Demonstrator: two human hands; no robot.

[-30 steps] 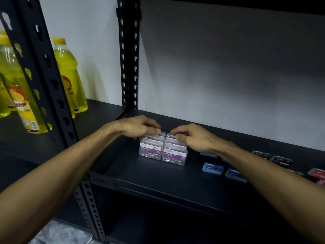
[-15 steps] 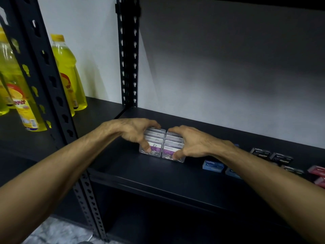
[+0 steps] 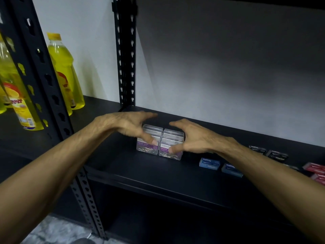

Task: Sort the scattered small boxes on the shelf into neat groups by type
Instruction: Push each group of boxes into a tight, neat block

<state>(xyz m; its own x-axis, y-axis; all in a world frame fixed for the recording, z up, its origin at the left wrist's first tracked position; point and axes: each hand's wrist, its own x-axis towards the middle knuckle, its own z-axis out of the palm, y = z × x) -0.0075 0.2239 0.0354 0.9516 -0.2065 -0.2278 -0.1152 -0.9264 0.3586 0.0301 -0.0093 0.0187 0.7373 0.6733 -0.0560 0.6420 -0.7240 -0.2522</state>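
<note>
- Head view, centre of the frame: clear paper clip boxes (image 3: 159, 144) stand on the dark shelf (image 3: 151, 171) in two rows side by side, touching, with purple labels facing forward; how many lie behind the front pair cannot be told.
- Left hand (image 3: 125, 125), centre-left, is spread and curved over the left row, fingers reaching past the back and thumb down on the front box; it cups the group rather than lifting it.
- Right hand (image 3: 190, 138), just right of centre, mirrors it over the right row, fingers arched above and thumb pressed to the front label; it braces the boxes and is not clenched.
- Lower right of the frame: two blue staples boxes (image 3: 219, 165) sit near each other, well apart from the clear group.
- Right edge: black boxes (image 3: 268, 153) sit further back and red boxes (image 3: 315, 170) run partly out of frame; their count is unclear.
- Upper left: yellow bottles (image 3: 63, 73) stand on the neighbouring shelf bay, outside the job.
- Progress, as a judgement: the paper clip group looks finished and is only being squared up; the blue, black and red boxes appear loosely paired by colour but not yet tidied into tight groups, so roughly the later part remains.
</note>
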